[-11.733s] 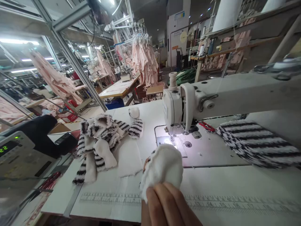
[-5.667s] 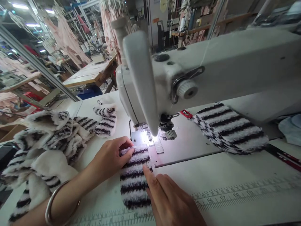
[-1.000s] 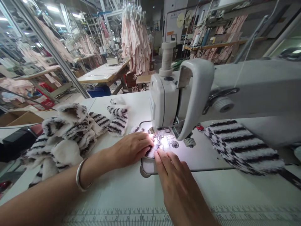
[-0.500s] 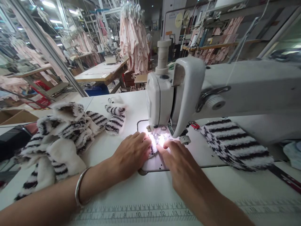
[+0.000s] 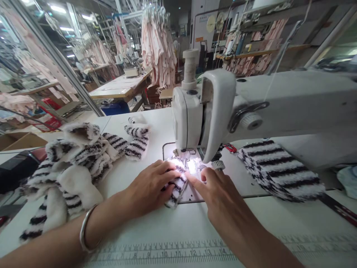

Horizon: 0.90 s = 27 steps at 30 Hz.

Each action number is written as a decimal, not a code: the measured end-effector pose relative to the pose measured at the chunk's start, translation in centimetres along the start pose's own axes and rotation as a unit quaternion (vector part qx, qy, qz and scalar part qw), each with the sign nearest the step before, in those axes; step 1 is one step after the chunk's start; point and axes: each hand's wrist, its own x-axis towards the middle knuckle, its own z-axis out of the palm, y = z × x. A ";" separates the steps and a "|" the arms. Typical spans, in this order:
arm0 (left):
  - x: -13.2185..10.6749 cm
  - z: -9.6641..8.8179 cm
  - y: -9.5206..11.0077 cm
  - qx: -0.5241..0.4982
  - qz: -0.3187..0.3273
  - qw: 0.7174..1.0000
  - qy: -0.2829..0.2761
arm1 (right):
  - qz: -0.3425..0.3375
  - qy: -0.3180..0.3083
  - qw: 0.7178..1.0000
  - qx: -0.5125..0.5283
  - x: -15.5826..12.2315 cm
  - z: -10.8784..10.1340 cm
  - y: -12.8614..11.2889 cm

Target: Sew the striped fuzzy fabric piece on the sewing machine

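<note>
Head view, left hand: the left hand (image 5: 152, 186) lies flat, fingers spread, pressing down on the striped fleece piece (image 5: 175, 184); nothing is pinched, it is a palm-down hold.
Head view, right hand: the right hand (image 5: 220, 190) comes in from the right, forefinger stretched to the piece's right edge, just in front of the needle; fingers loose, nothing clasped.
Fleece piece: small, black and white stripes, lying on the metal plate (image 5: 237, 182) under the head of the sewing machine (image 5: 206, 111), lit by the machine's lamp. Its near end curls over the plate's front edge onto the table (image 5: 173, 227).
Needle area: the two hands meet right there, fingertips almost touching; whether the presser foot is down I cannot tell.
Left side: a heap of striped pieces (image 5: 72, 163) sits well apart from the left hand, with bare table between them.
Right side: a larger striped panel (image 5: 279, 169) lies under the machine's arm, near the right hand but not touching it.
Front edge: a printed ruler strip (image 5: 178, 255) runs along the table's near edge, both forearms crossing it.
Wrist: a silver bangle (image 5: 83, 230) rings the left wrist.
</note>
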 end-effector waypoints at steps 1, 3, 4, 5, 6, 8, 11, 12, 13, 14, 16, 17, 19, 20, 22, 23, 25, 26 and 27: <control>0.0 0.4 0.4 0.009 -0.015 1.000 0.009 | -0.003 -0.005 1.000 0.001 0.0 0.0 0.2; 0.1 1.0 1.0 0.026 -0.037 0.999 0.026 | -0.016 -0.023 1.000 0.000 -0.1 0.1 0.3; 0.2 1.3 1.3 0.037 -0.044 0.998 0.038 | -0.021 -0.032 0.999 -0.001 -0.2 0.1 0.2; 0.4 1.6 1.5 0.049 -0.050 0.996 0.048 | -0.023 -0.037 0.999 -0.002 -0.1 0.1 0.0; 0.6 1.8 1.7 0.063 -0.056 0.995 0.057 | -0.020 -0.037 0.999 -0.007 -0.1 0.1 -0.2; 1.0 2.1 1.9 0.089 -0.068 0.992 0.066 | -0.006 -0.033 0.999 -0.020 0.2 -0.2 -0.4; 1.3 1.8 2.1 0.099 -0.072 0.991 0.062 | -0.004 -0.040 0.999 -0.022 0.6 -0.7 0.0; 1.3 1.4 2.1 0.093 -0.066 0.992 0.062 | -0.009 -0.039 0.999 -0.013 0.5 -0.8 0.4; 1.1 1.0 2.1 0.081 -0.057 0.993 0.062 | -0.015 -0.033 0.999 0.000 0.3 -0.8 0.7; 0.9 0.6 2.2 0.064 -0.044 0.995 0.060 | -0.020 -0.026 0.999 0.013 -0.1 -0.8 1.1; 0.3 -0.1 2.2 0.026 -0.016 0.998 0.050 | -0.026 -0.015 0.999 0.035 -1.2 -0.7 1.8; 0.0 -0.3 2.2 0.013 -0.004 0.999 0.041 | -0.030 -0.012 0.999 0.044 -1.9 -0.6 2.0; -0.5 -0.2 2.2 0.008 0.018 0.999 0.032 | -0.028 -0.010 0.998 0.056 -3.1 -0.4 1.8; -0.6 -0.1 2.2 0.012 0.025 0.999 0.034 | -0.021 -0.007 0.998 0.059 -3.5 -0.3 1.5; -0.6 0.4 2.2 0.021 0.037 0.998 0.045 | 0.000 0.008 0.998 0.059 -4.1 -0.2 0.5; -0.6 0.6 2.3 0.023 0.042 0.997 0.054 | 0.009 0.017 0.998 0.055 -4.3 -0.1 0.0; -0.4 0.9 2.4 0.024 0.050 0.996 0.069 | 0.002 0.041 0.998 0.042 -4.3 0.2 -1.0; -0.4 1.0 2.5 0.023 0.051 0.996 0.073 | -0.004 0.055 0.998 0.032 -4.3 0.3 -1.5; -0.3 1.0 2.6 0.024 0.051 0.996 0.073 | -0.007 0.068 0.997 0.016 -4.3 0.5 -1.9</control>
